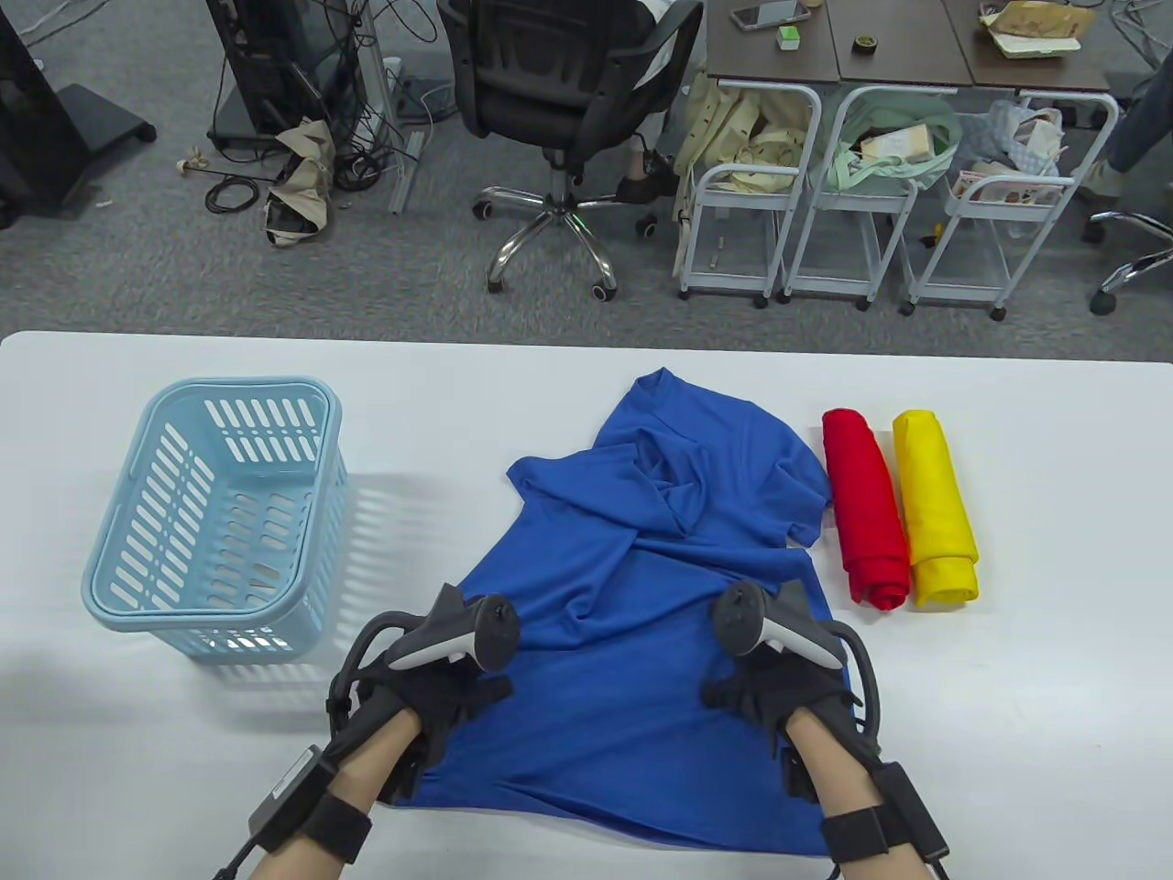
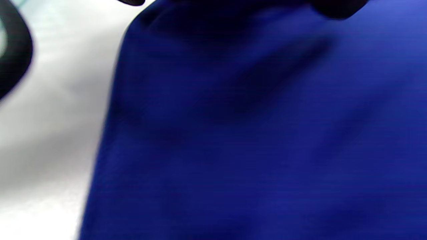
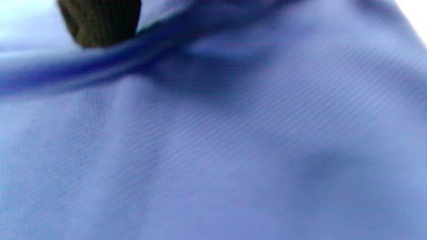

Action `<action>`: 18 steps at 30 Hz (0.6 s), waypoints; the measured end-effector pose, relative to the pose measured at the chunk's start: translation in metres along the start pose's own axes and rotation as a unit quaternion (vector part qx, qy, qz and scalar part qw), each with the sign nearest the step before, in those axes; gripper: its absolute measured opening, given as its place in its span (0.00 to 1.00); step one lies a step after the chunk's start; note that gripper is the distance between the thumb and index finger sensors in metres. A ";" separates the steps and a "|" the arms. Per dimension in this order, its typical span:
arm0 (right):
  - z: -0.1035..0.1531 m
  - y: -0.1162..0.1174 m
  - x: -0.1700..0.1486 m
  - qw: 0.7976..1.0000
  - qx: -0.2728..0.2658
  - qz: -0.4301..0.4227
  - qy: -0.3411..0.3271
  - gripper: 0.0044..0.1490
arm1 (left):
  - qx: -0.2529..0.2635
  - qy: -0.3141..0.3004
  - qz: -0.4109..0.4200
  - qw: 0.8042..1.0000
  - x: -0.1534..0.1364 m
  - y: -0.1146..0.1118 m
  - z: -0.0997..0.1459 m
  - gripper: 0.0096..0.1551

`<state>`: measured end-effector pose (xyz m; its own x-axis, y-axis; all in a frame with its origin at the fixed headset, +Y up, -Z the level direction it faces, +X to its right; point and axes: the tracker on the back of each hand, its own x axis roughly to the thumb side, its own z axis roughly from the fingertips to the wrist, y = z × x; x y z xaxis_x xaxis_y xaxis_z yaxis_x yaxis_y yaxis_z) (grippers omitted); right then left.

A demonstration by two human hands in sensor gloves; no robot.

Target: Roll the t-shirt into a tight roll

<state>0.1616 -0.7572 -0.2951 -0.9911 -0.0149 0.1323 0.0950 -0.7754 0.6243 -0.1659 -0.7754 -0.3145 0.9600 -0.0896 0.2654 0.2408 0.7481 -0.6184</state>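
The blue t-shirt (image 1: 632, 642) lies spread and wrinkled on the white table (image 1: 1008, 715), collar end away from the person, unrolled. The left hand (image 1: 440, 697) rests on its left edge; the right hand (image 1: 779, 692) rests on its right part. Trackers hide the fingers, so finger state cannot be told. 2 rolled shirts, a red roll (image 1: 863, 509) and a yellow roll (image 1: 933, 509), lie touching just beside the t-shirt's right edge. A light-blue basket (image 1: 220, 513) stands well to its left.
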 end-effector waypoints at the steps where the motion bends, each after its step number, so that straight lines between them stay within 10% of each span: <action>1: 0.006 0.000 0.000 0.999 -0.025 0.025 0.005 0.63 | 0.006 0.008 0.001 1.000 -0.003 -0.002 -0.004 0.45; 7: 0.011 -0.013 0.001 0.997 -0.067 0.006 0.023 0.48 | 0.097 0.031 0.000 0.995 0.003 0.044 0.019 0.36; 9: 0.004 -0.008 0.002 0.997 -0.069 -0.020 0.014 0.57 | 0.117 0.034 0.008 0.992 0.010 0.065 0.018 0.36; 18: -0.002 0.006 0.002 1.000 -0.018 0.005 -0.017 0.65 | 0.141 -0.016 0.109 0.984 0.039 0.108 -0.066 0.38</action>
<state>0.1605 -0.7635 -0.2926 -0.9863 -0.0019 0.1649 0.1009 -0.7977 0.5945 -0.0931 -0.7415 -0.4197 0.9783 0.1112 0.1746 -0.0249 0.9004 -0.4343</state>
